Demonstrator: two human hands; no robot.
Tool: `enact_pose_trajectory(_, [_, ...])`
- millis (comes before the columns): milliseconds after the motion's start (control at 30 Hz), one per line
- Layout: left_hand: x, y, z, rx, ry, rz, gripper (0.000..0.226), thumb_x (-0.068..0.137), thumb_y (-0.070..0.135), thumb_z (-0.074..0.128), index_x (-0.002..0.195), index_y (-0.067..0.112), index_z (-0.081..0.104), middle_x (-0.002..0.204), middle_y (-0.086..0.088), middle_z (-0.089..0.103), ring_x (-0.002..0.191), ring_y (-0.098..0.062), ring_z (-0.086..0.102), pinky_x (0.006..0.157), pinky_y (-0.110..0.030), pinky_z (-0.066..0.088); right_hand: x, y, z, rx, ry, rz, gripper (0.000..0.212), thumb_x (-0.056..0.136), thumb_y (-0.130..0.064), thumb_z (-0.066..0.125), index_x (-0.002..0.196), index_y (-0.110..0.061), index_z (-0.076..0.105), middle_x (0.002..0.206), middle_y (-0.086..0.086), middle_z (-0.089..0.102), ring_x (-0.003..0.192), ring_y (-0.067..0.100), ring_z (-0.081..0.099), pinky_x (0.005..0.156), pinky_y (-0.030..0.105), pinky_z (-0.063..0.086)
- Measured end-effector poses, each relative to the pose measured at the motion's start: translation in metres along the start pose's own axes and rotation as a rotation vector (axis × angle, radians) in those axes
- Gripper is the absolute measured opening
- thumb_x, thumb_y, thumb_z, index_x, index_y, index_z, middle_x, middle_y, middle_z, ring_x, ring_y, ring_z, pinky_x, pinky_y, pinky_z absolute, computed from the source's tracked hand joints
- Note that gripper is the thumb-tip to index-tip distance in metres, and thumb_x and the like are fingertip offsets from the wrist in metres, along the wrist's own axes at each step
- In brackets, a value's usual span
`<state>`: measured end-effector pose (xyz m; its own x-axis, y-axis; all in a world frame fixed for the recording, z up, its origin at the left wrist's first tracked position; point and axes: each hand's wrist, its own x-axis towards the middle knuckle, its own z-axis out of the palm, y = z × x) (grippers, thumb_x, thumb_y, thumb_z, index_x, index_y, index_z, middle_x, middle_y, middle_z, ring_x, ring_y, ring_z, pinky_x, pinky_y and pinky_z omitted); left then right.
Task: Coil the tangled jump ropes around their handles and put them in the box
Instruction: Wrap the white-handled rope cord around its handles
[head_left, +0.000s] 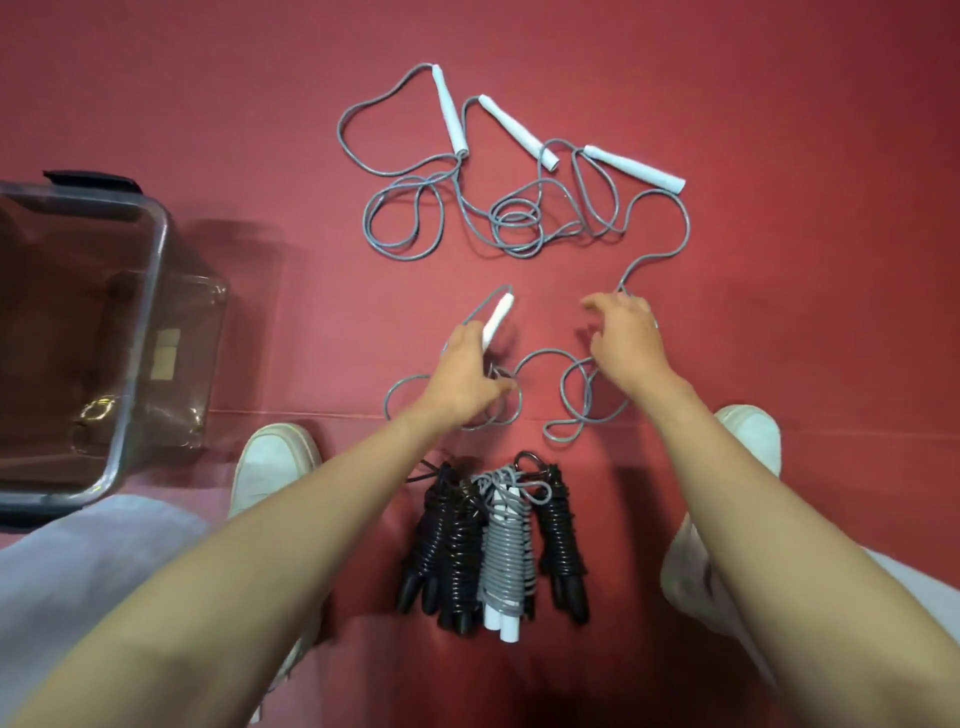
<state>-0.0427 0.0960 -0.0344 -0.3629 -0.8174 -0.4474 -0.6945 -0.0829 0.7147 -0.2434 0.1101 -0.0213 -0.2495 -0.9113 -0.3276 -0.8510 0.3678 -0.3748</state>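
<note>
Grey jump ropes (514, 223) lie tangled on the red floor ahead, with three white handles (636, 169) spread at the far side. My left hand (470, 371) grips a fourth white handle (497, 314) that points away from me, with grey cord looped under the palm. My right hand (623, 332) holds the grey cord (670, 244) that runs up to the rightmost handle; its fingers are partly spread. A bundle of coiled ropes (498, 540), black and grey, lies between my feet. The clear plastic box (150, 291) stands at the left.
My white shoes (272, 462) sit either side of the coiled bundle, and my knees in light trousers fill the lower corners. A seam in the red floor covering (311, 414) runs across just ahead of my feet.
</note>
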Motion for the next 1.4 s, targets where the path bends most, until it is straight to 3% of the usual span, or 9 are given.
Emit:
enact_pose_trajectory(100, [0.003, 0.011, 0.028, 0.133, -0.104, 0.079, 0.071, 0.068, 0.034, 0.085, 0.12, 0.007, 0.046, 0.12, -0.008, 0.044, 0.109, -0.027, 0.049, 0.091, -0.042, 0.042, -0.009, 0.034, 0.0, -0.258, -0.138, -0.034, 0.046, 0.088, 0.001, 0.047, 0.132, -0.013, 0.053, 0.131, 0.012, 0.048, 0.13, 0.031, 0.033, 0.105, 0.04, 0.034])
enact_pose_trajectory(200, [0.008, 0.012, 0.043, 0.399, -0.11, 0.095, 0.062, 0.072, 0.024, 0.08, 0.122, 0.008, 0.047, 0.123, -0.012, 0.047, 0.11, -0.034, 0.054, 0.085, -0.045, 0.044, -0.014, 0.053, 0.005, -0.38, -0.117, 0.017, 0.033, 0.093, -0.002, 0.041, 0.123, -0.007, 0.054, 0.122, 0.016, 0.052, 0.122, 0.034, 0.042, 0.093, 0.042, 0.039])
enact_pose_trajectory(367, [0.019, -0.012, 0.014, 0.39, 0.109, 0.009, 0.027, 0.086, 0.003, 0.056, 0.113, 0.001, 0.053, 0.116, -0.022, 0.06, 0.106, -0.04, 0.057, 0.088, -0.048, 0.042, -0.023, 0.04, 0.018, -0.314, -0.1, 0.088, 0.02, 0.094, -0.007, 0.049, 0.111, -0.006, 0.058, 0.112, 0.016, 0.061, 0.108, 0.035, 0.058, 0.082, 0.039, 0.046])
enact_pose_trajectory(500, [0.031, -0.015, -0.015, 0.251, 0.269, -0.15, 0.033, 0.082, -0.003, 0.053, 0.114, -0.006, 0.049, 0.121, -0.026, 0.053, 0.112, -0.042, 0.051, 0.092, -0.047, 0.037, -0.034, -0.013, 0.043, -0.227, -0.192, 0.046, 0.023, 0.095, -0.012, 0.051, 0.114, -0.012, 0.063, 0.115, 0.012, 0.066, 0.108, 0.03, 0.062, 0.083, 0.036, 0.049])
enact_pose_trajectory(600, [0.037, 0.002, -0.016, 0.25, 0.242, -0.064, 0.029, 0.08, -0.002, 0.052, 0.109, -0.006, 0.05, 0.117, -0.027, 0.053, 0.107, -0.041, 0.051, 0.087, -0.046, 0.035, -0.039, -0.052, 0.048, 0.002, -0.322, -0.082, 0.024, 0.095, -0.02, 0.053, 0.114, -0.019, 0.067, 0.12, 0.009, 0.065, 0.112, 0.029, 0.059, 0.087, 0.035, 0.045])
enact_pose_trajectory(767, [0.042, 0.018, 0.003, 0.215, 0.124, -0.013, 0.027, 0.082, 0.017, 0.065, 0.104, 0.002, 0.058, 0.107, -0.02, 0.063, 0.1, -0.036, 0.058, 0.081, -0.04, 0.043, -0.011, -0.033, -0.008, 0.211, 0.099, 0.01, 0.024, 0.091, -0.018, 0.054, 0.111, -0.019, 0.069, 0.113, 0.006, 0.069, 0.104, 0.03, 0.062, 0.089, 0.039, 0.048])
enact_pose_trajectory(967, [0.036, 0.019, 0.03, 0.248, 0.097, -0.117, 0.027, 0.083, 0.021, 0.068, 0.106, 0.008, 0.063, 0.103, -0.019, 0.067, 0.1, -0.039, 0.061, 0.076, -0.04, 0.044, 0.024, 0.049, -0.005, -0.174, -0.126, -0.028, 0.051, 0.089, -0.001, 0.047, 0.136, -0.02, 0.051, 0.135, 0.008, 0.049, 0.131, 0.029, 0.034, 0.105, 0.037, 0.034])
enact_pose_trajectory(1167, [0.034, 0.011, 0.008, 0.076, 0.211, 0.108, 0.023, 0.085, 0.01, 0.069, 0.104, 0.001, 0.06, 0.094, -0.019, 0.065, 0.09, -0.036, 0.058, 0.076, -0.035, 0.036, 0.02, 0.054, 0.019, -0.421, 0.026, -0.021, 0.021, 0.094, -0.021, 0.052, 0.113, -0.015, 0.06, 0.118, 0.007, 0.058, 0.118, 0.029, 0.045, 0.09, 0.04, 0.033])
enact_pose_trajectory(1400, [0.032, 0.015, 0.011, -0.05, 0.248, 0.167, 0.028, 0.085, 0.005, 0.065, 0.113, 0.008, 0.067, 0.104, -0.012, 0.065, 0.097, -0.026, 0.054, 0.079, -0.02, 0.031, -0.022, 0.007, 0.031, 0.081, -0.056, -0.416, 0.022, 0.09, -0.034, 0.059, 0.099, -0.02, 0.073, 0.097, 0.001, 0.072, 0.093, 0.025, 0.066, 0.081, 0.035, 0.048])
